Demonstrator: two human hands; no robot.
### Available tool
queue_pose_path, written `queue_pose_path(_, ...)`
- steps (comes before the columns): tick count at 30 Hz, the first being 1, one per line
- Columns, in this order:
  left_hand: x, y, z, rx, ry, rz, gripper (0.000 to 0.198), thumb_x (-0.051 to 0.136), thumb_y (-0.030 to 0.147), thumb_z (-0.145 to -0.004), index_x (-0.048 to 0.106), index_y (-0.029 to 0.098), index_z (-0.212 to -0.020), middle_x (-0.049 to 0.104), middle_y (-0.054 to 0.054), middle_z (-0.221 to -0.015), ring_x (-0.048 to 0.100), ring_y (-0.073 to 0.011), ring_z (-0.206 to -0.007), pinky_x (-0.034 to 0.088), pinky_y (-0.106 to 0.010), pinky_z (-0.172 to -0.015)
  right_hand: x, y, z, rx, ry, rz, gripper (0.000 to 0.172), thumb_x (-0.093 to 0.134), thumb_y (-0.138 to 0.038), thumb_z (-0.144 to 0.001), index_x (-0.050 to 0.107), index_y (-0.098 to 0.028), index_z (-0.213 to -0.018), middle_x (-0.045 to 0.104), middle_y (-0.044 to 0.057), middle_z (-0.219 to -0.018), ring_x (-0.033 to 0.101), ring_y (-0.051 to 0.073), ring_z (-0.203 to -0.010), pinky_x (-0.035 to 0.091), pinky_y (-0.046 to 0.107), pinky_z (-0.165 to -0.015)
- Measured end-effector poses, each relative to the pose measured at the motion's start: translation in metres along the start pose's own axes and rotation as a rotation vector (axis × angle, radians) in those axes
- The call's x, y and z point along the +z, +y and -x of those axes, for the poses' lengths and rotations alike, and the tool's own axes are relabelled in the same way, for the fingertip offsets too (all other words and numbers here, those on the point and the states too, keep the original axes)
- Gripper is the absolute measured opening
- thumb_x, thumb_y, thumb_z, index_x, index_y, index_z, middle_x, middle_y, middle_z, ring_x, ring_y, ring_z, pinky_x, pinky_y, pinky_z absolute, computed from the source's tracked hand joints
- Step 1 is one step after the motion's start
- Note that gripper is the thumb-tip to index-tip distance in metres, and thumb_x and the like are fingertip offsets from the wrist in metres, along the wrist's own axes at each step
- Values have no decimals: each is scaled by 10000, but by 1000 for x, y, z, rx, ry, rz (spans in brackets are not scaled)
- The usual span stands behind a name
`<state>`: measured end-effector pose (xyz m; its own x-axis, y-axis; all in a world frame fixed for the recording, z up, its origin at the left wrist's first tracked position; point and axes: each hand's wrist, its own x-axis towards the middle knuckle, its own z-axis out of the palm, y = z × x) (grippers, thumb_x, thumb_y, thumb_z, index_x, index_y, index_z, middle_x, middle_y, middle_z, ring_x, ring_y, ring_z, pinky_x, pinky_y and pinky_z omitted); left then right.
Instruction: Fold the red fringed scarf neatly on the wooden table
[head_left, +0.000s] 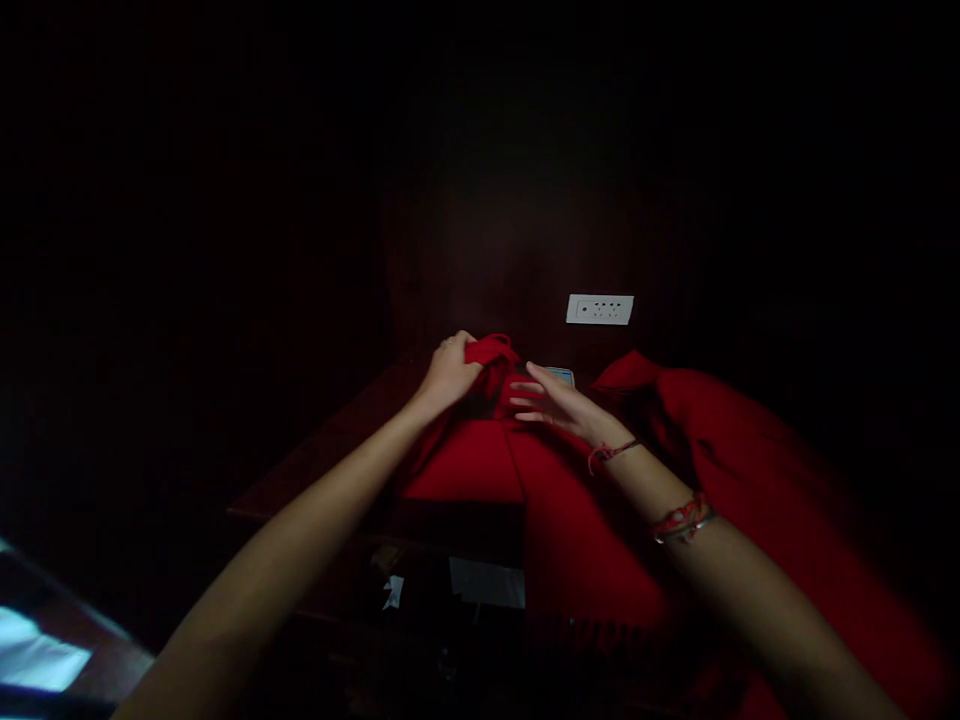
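Observation:
A red fringed scarf point(585, 530) lies over a dark wooden surface, with its fringed end hanging down the front. My left hand point(454, 370) is closed on a bunched part of the scarf near the back of the surface. To its right, my right hand point(559, 400) hovers over the cloth with fingers spread and nothing visible in it. Just behind the right hand, a small object with a pale bluish face point(561, 376) is partly hidden. Bracelets point(682, 518) circle my right wrist and forearm.
A white socket plate point(600, 309) is set in the dark back wall. More red cloth point(780, 480) is heaped on the right. Below the surface, a dim shelf holds pale items point(487, 582). At lower left is something bright point(41, 650). Much else is too dark to make out.

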<state>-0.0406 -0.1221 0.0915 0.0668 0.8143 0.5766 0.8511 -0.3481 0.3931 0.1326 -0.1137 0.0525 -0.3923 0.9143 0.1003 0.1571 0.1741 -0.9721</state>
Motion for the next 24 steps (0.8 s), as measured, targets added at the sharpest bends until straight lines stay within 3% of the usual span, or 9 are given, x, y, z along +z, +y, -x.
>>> queue_pose_path(3, 37, 43, 13, 171, -131, 76, 189, 482, 231, -678, 482, 148, -848, 529, -36, -829, 491, -156, -799, 386, -260, -718, -12, -11, 8, -8, 114, -212, 388, 476, -393, -708, 402, -231, -1053, 550, 38, -954, 558, 127, -735, 478, 267, -595)
queue_pose_path(5, 55, 51, 21, 221, -170, 112, 264, 513, 254, -656, 475, 148, -894, 512, -48, -876, 475, -169, -852, 373, -270, -756, -21, -7, 11, -36, 283, -278, 372, 589, -229, -619, 448, -219, -963, 562, 1, -822, 552, 103, -644, 471, 226, -539)
queue_pose_path(8, 74, 38, 30, 221, -202, 144, 580, 552, 365, -620, 341, 158, -1120, 401, -93, -1105, 385, -212, -1018, 320, -317, -839, -38, 4, 11, -127, 440, -362, 491, 600, -71, -526, 446, -223, -967, 540, -40, -735, 537, 78, -603, 461, 191, -547)
queue_pose_path(11, 84, 19, 35, 212, -350, 43, 909, 604, 452, -532, 119, 182, -1252, 231, -136, -1257, 240, -290, -1131, 260, -399, -873, -54, 4, 4, -229, 497, -417, 608, 579, -37, -503, 405, -246, -1046, 527, -53, -740, 535, 74, -621, 464, 195, -585)
queue_pose_path(14, 87, 10, 32, 189, -375, -109, 793, 556, 366, -614, 117, 210, -1255, 344, -117, -1199, 315, -273, -1095, 254, -410, -868, -65, -10, -10, -335, 517, -418, 688, 578, -49, -507, 343, -268, -1116, 520, -55, -763, 538, 77, -651, 466, 214, -630)
queue_pose_path(17, 78, 4, 16, 119, -241, -196, 465, 408, 244, -725, 302, 205, -1176, 480, -77, -1045, 454, -203, -967, 325, -323, -822, -68, -25, -24, -446, 448, -362, 718, 572, -91, -552, 262, -290, -1169, 531, -48, -821, 541, 81, -704, 457, 237, -684)
queue_pose_path(20, 55, -10, 1, -89, -173, -305, 370, 363, 256, -745, 390, 203, -1111, 483, -93, -1027, 485, -219, -921, 383, -311, -738, -63, -23, -35, -447, 293, -185, 693, 542, -183, -636, 174, -281, -1214, 535, -10, -949, 536, 98, -795, 443, 271, -725)
queue_pose_path(24, 24, -28, 5, -463, -396, -512, 579, 454, 254, -693, 246, 218, -1232, 438, -150, -1101, 469, -288, -945, 374, -400, -728, -44, 2, -41, -191, -139, 348, 735, 549, -303, -657, 139, -204, -1260, 455, 70, -1141, 471, 140, -971, 379, 294, -827)
